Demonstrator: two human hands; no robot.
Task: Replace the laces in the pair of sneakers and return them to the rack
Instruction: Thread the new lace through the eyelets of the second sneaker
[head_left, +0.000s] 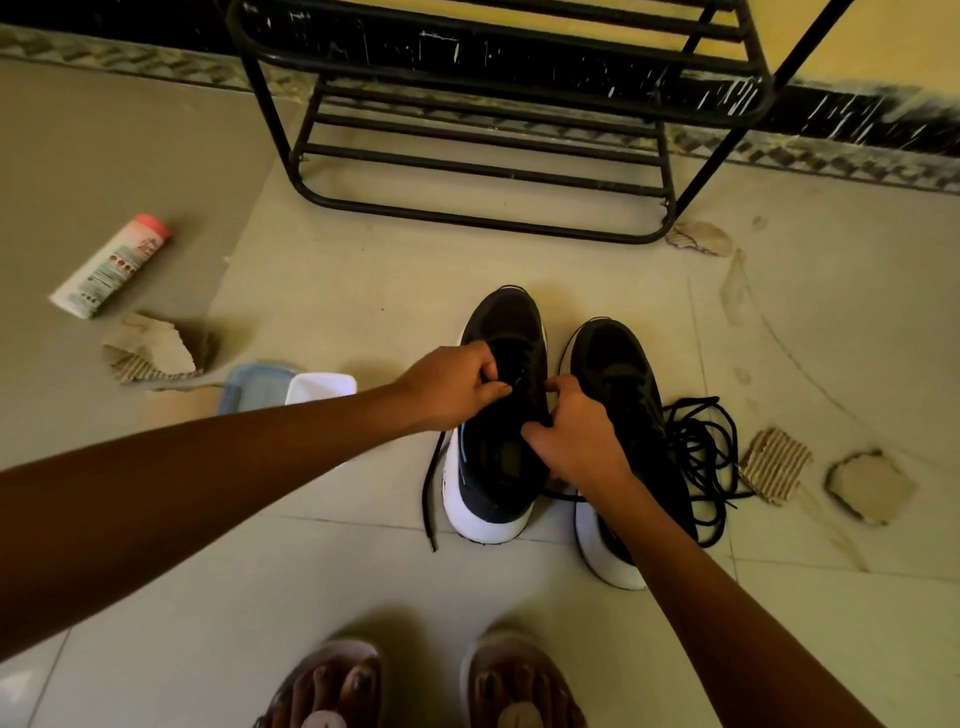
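Observation:
Two black sneakers with white soles stand side by side on the tiled floor, toes pointing away from me. My left hand (452, 387) pinches a black lace at the eyelets of the left sneaker (498, 467). My right hand (576, 431) pinches the lace on that same shoe's right side. One free lace end (430, 499) trails down the shoe's left side to the floor. The right sneaker (618, 374) is partly covered by my right forearm. A loose black lace (701, 447) lies tangled on the floor to its right.
The black metal shoe rack (488, 130) stands against the wall behind the sneakers. A white tube with a pink cap (111, 265), a blue-and-white container (291, 387) and cardboard scraps (150, 348) lie around. My sandalled feet (426, 686) are at the bottom.

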